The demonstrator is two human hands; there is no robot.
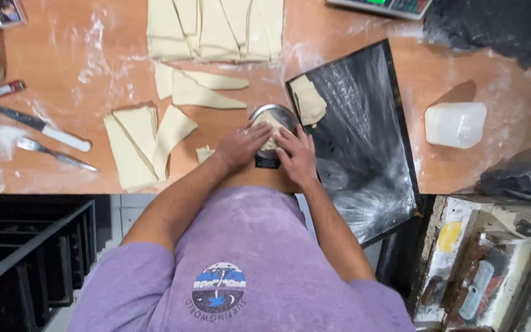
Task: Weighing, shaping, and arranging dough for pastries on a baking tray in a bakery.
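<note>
Here both hands meet over a small lump of dough (270, 132) on the round metal pan of a kitchen scale (273, 117), near the tabletop (81, 74) edge. Left hand (241, 146) and right hand (297, 157) have fingers pressed together around it. It looks soft, light and floury-tacky; cupping from both sides seems wiser than pinching.
</note>
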